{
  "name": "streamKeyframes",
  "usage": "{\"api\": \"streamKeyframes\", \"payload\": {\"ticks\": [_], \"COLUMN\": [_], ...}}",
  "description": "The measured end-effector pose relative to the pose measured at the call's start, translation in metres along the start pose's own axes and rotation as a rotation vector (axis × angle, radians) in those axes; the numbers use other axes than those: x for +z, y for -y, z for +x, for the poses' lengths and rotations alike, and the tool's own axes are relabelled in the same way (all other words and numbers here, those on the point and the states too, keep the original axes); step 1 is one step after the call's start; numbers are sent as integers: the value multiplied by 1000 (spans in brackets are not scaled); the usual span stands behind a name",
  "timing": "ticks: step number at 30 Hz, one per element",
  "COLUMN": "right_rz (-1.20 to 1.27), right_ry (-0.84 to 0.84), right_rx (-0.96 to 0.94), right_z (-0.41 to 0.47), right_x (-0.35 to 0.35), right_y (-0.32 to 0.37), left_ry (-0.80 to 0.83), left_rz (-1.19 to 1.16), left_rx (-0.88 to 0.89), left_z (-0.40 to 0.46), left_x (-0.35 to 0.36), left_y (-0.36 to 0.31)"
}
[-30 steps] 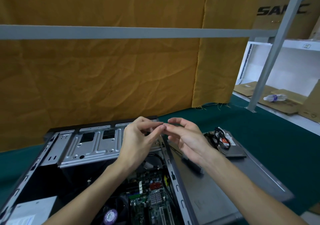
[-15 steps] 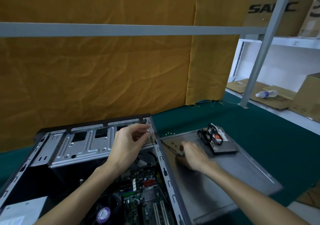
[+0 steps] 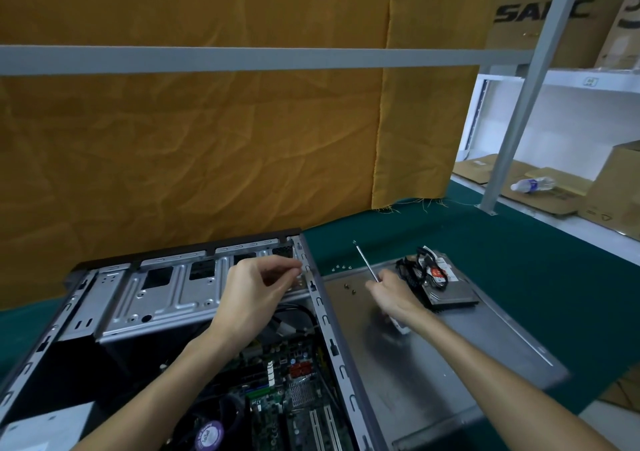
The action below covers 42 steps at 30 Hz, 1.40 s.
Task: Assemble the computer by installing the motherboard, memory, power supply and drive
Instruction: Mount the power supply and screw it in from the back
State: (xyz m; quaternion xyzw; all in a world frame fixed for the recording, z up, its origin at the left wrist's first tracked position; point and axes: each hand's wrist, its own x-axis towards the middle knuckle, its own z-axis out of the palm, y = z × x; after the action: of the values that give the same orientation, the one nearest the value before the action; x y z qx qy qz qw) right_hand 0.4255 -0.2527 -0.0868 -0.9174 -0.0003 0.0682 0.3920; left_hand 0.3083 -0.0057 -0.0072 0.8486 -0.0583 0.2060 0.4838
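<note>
A green-covered desk (image 3: 519, 263) carries an open computer case (image 3: 322, 315) lying on its side, with a grey side panel (image 3: 433, 357) flat just to its right. Inside the case, the motherboard (image 3: 294, 391) shows near the bottom, below the silver drive cage (image 3: 166, 294). A hard drive (image 3: 450, 294) with black cables (image 3: 420, 272) heaped on it rests on the panel's far end. The left hand (image 3: 249, 294) hovers over the cage's right end, thumb and forefinger pinched on something too small to make out. The right hand (image 3: 391, 294), just left of the drive, grips a screwdriver (image 3: 366, 260) pointing up and away. Loose screws (image 3: 349, 288) lie on the panel near it.
</note>
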Motion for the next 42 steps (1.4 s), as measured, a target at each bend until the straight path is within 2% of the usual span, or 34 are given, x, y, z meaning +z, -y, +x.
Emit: {"api": "streamKeyframes", "payload": {"ticks": [6,14,16,18,22,24,27,31,36,39,42], "right_rz": [-303,-227,-63,282,931,1089,1172,1218,1217,1031,630], "right_ry": [-69,-101,-102,-66,261,407,512,523,468,328,157], "right_rx": [-20,-33,-12,32,24,-31,-78,-71,-45,-130,-168], "right_z": [15,18,14,4,-39,-64,-101,-144,-204,-251,-302], "right_x": [19,19,18,12,-17,-29,-38,-40,-32,-19,10], "right_y": [6,3,3,10,47,71,102,128,145,152,149], "left_ry": [12,38,48,44,-7,-3,67,96,72,63,42], "left_rz": [11,-6,-53,-127,-312,-412,-497,-520,-400,-359,-358], "left_rx": [-6,-5,-17,-27,-50,-75,-48,45,197,233,163], "left_z": [-1,0,-1,-2,-5,-8,-12,-20,-53,-92,-143], "left_x": [-1,-3,-4,-5,-4,-3,-6,-22,-53,-81,-114], "left_y": [0,4,3,0,-17,-29,-48,-69,-86,-89,-76]}}
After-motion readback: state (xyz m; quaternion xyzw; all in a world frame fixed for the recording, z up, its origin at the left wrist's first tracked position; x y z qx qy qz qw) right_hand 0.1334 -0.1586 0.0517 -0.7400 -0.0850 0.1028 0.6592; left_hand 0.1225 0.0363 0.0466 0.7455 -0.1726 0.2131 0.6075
